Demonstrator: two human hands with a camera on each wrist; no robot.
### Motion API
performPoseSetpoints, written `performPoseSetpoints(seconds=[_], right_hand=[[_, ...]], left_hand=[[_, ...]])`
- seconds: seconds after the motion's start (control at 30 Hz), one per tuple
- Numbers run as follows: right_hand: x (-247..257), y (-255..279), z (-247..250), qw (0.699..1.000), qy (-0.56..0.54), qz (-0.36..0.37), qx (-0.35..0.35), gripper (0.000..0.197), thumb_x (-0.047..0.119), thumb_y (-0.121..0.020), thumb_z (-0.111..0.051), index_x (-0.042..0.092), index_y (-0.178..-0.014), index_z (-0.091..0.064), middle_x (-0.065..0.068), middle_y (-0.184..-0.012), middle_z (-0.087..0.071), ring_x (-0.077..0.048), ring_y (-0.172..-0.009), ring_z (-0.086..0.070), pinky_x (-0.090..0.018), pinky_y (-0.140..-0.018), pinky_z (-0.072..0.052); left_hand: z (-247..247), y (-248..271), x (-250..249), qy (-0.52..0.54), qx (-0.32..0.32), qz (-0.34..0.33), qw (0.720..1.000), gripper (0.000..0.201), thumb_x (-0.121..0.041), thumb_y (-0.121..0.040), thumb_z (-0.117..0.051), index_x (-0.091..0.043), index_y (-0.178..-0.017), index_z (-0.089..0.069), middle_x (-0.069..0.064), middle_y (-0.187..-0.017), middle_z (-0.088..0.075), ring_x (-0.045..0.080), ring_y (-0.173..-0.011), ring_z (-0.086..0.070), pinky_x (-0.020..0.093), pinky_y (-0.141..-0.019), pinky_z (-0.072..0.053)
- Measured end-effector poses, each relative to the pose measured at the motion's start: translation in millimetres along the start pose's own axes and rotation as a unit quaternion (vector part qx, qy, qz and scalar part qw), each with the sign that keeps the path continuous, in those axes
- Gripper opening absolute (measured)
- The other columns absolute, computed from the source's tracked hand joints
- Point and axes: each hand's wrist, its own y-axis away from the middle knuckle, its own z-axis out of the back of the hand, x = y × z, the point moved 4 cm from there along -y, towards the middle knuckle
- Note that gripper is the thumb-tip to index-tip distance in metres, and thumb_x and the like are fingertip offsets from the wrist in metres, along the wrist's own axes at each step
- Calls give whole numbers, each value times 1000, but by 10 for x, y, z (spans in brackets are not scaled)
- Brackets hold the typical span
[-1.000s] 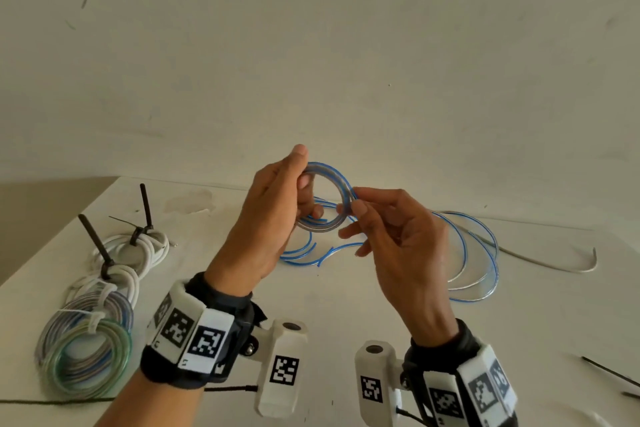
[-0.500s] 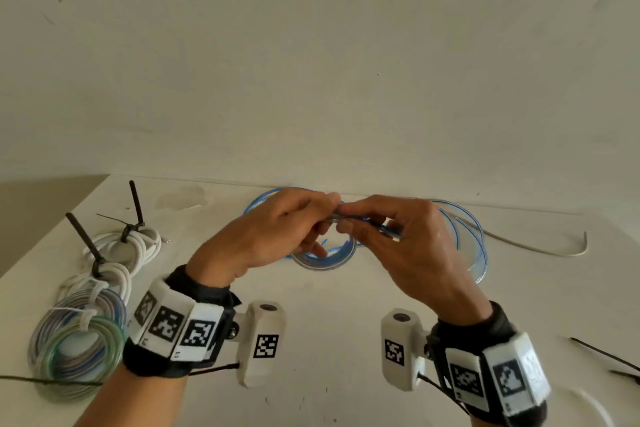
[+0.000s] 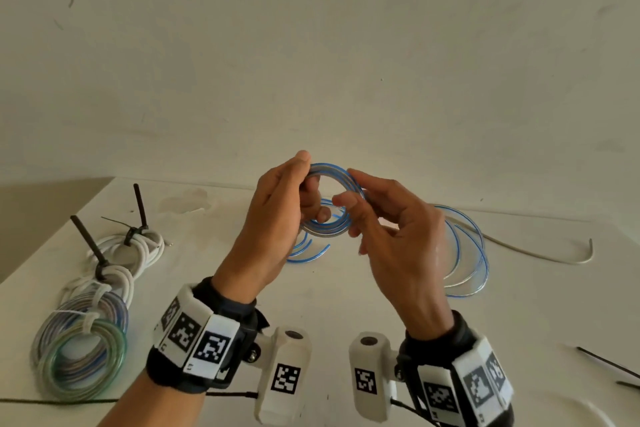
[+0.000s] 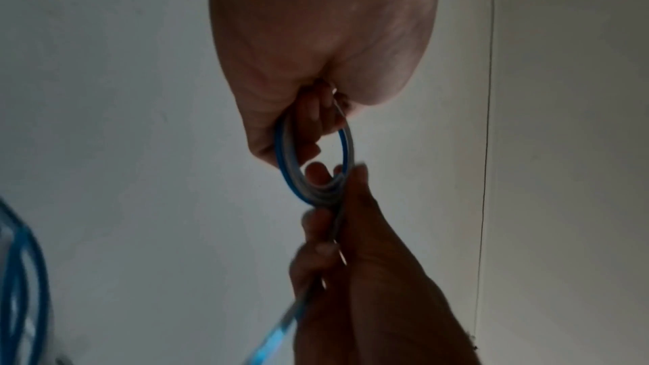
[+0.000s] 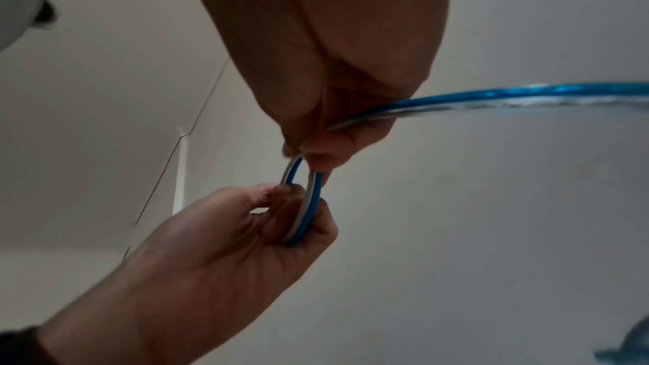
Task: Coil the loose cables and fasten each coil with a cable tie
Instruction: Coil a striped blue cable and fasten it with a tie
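A small coil of blue and clear cable (image 3: 329, 229) is held upright above the white table (image 3: 311, 305). My left hand (image 3: 277, 218) grips the coil's left side, thumb on top and fingers through the ring (image 4: 291, 174). My right hand (image 3: 388, 236) pinches the cable at the coil's right edge (image 5: 309, 193), and the strand runs through its fingers (image 5: 491, 99). The loose rest of the blue cable (image 3: 467, 253) lies in wide loops on the table behind the right hand.
Tied coils lie at the left: two white ones with black ties (image 3: 138, 239), a striped one (image 3: 90, 308) and a green one (image 3: 83, 357). A loose white cable (image 3: 540, 253) curves at the right. Black cable ties (image 3: 609, 364) lie near the right edge.
Half a second ago both hands were lowered with the coil lying flat near the table; now they have lifted it upright again and the right hand has laid another turn on it.
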Motion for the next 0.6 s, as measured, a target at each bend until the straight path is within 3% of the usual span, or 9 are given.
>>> performPoseSetpoints(seconds=[0.1,0.17,0.23,0.3,0.37,0.47,0.53,0.6], right_hand=[[15,-41,82,999,29,6,14,18,35,-86,-70,39,-104,-72,7,-81,-76,-19,-67,-66,-32,-53,-50],[-2,-72,170,996,65,19,58,17,27,-90,-72,37,-104,-74,10,-81,-76,-14,-69,-68,-28,-56,-49],[-21,-78,204,987,110,27,114,21,16,-93,-72,32,-106,-76,11,-83,-76,-8,-66,-67,-25,-57,-50],[-32,-59,200,980,135,33,145,20,14,-94,-71,26,-108,-78,14,-86,-76,-10,-74,-71,-27,-65,-55],[-29,-61,187,981,124,28,147,20,14,-93,-71,25,-108,-79,15,-86,-77,-11,-72,-69,-25,-64,-54],[-29,-109,275,990,93,14,105,19,15,-92,-73,28,-103,-78,10,-81,-77,-5,-62,-63,-16,-59,-49],[-13,-127,351,990,111,31,74,10,24,-91,-72,26,-98,-79,9,-76,-74,-6,-60,-62,-16,-59,-49],[35,-104,340,986,152,56,48,15,34,-91,-68,24,-94,-79,11,-72,-72,-10,-55,-61,-17,-54,-46]], left_hand=[[-58,32,-3,-2,11,20,1000,45,-24,-109,-33,-10,-67,-42,0,-56,-29,15,-50,-32,30,-60,-48],[-90,44,8,-44,64,67,995,48,-30,-108,-31,-6,-69,-47,-3,-51,-33,13,-45,-38,38,-69,-48],[-110,57,62,-133,125,98,978,63,-47,-106,-31,1,-73,-52,-2,-52,-37,14,-45,-41,40,-71,-48],[-109,69,106,-201,144,74,966,66,-54,-103,-37,4,-78,-58,-3,-56,-37,12,-48,-44,41,-71,-50],[-97,72,96,-208,135,45,968,58,-49,-103,-42,-4,-71,-60,-7,-55,-34,8,-47,-42,42,-69,-50],[-7,5,21,-129,77,23,988,53,-35,-106,-45,-19,-55,-45,-12,-51,-32,7,-44,-33,37,-63,-42],[59,-42,-17,-82,40,13,996,54,-31,-106,-45,-23,-53,-41,-13,-51,-31,7,-43,-31,36,-64,-40],[73,-47,-44,-41,12,1,999,57,-31,-107,-44,-24,-50,-44,-9,-52,-30,9,-44,-30,33,-61,-42]])
